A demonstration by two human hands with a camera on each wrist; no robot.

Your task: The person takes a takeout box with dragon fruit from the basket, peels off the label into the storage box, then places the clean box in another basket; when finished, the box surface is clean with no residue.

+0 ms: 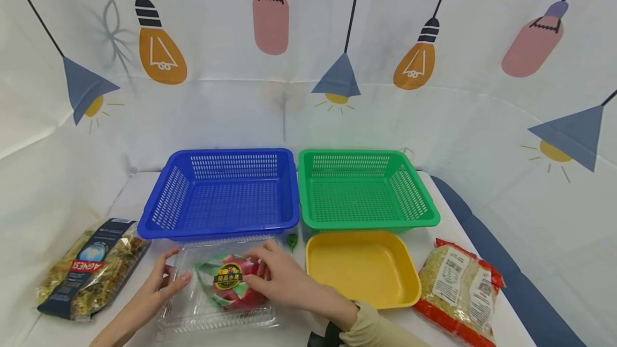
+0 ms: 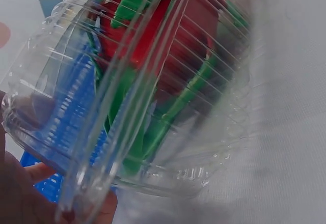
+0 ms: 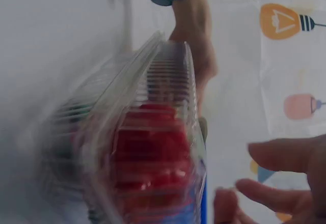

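Observation:
A clear plastic clamshell box (image 1: 179, 304) lies at the front of the table, its lid down. Inside is a red dragon fruit (image 1: 248, 298) with green scales, and a round black-and-yellow label (image 1: 228, 276) shows above it. At the box's left side my left hand (image 1: 151, 294) grips the rim, thumb over the lid and other fingers at the edge; the left wrist view shows fingers (image 2: 38, 172) around that corner. My right hand (image 1: 284, 281) hovers over the right half of the lid, fingers loosely bent. In the right wrist view its fingers (image 3: 275, 196) appear apart from the box.
Behind the box stand a blue basket (image 1: 219, 232) and a green basket (image 1: 371, 225). A yellow tray (image 1: 361, 266) is to the right, then a red-edged bag of grain (image 1: 455, 293). A pasta bag (image 1: 91, 269) lies left. A small green item (image 1: 292, 241) sits between the baskets' fronts.

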